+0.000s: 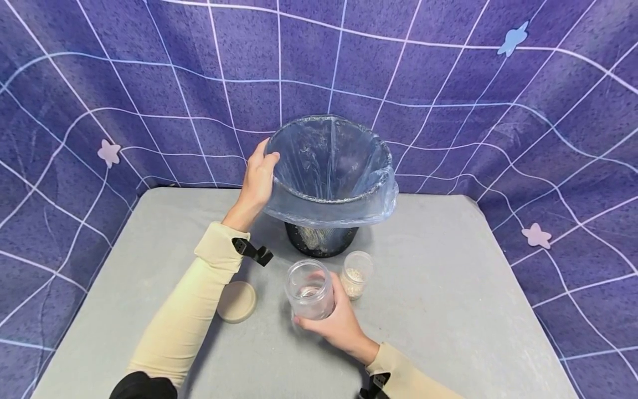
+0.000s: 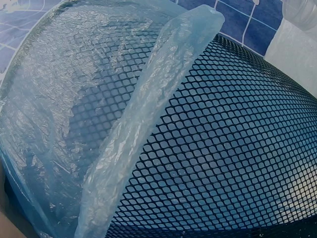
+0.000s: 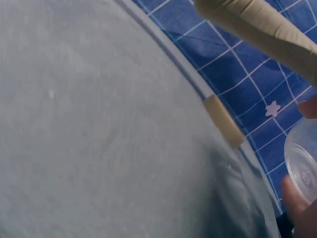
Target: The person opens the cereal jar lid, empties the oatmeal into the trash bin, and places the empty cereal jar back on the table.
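My left hand (image 1: 258,174) grips the left side of the rim of a black mesh wastebasket (image 1: 319,241), lined with a thin blue plastic bag (image 1: 329,213) folded out over the rim. In the left wrist view the bag's loose edge (image 2: 133,129) hangs over the mesh. My right hand (image 1: 341,324) holds a clear jar (image 1: 311,302) in front of the basket, its open mouth facing up. Fingers and thumb wrap around the jar's side. In the right wrist view only part of the jar (image 3: 302,163) shows, at the right edge.
Just right of the held jar stands a second clear jar (image 1: 355,277) with pale grains in its lower part. A round beige lid (image 1: 236,302) lies on the grey table (image 1: 438,288) near my left forearm. Purple-blue gridded cloth (image 1: 199,88) surrounds the table's back and sides.
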Available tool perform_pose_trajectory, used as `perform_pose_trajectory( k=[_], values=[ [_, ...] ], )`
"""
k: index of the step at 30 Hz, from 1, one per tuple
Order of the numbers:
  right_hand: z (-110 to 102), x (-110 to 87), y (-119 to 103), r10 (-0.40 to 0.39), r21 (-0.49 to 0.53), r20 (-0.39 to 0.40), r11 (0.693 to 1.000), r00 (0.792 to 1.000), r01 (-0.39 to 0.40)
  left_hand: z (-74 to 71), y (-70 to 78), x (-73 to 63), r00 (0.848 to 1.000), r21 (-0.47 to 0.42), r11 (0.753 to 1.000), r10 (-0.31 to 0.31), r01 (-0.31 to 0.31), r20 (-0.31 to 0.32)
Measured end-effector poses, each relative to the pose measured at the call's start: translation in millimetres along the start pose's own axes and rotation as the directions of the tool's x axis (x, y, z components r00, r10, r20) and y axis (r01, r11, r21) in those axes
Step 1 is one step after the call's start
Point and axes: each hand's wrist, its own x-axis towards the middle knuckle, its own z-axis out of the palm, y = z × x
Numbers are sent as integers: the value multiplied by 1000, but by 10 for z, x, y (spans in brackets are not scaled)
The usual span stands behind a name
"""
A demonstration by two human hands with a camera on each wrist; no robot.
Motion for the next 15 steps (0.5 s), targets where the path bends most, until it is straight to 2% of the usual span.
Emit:
perform_pose_trajectory(
  k=[4, 9, 15],
  values=[
    [38, 62, 57, 31, -41, 3, 999, 1000, -31, -6, -8, 3, 1000, -10, 1000, 0, 0, -1],
    [79, 146, 99, 50, -141, -3, 989, 999, -49, -7, -15, -1, 1000, -4, 1000, -8, 8, 5],
    [99, 237, 144, -19, -235, 17, 972, 1000, 22, 5, -14, 4, 1000, -7, 1000, -8, 8, 3]
  ],
)
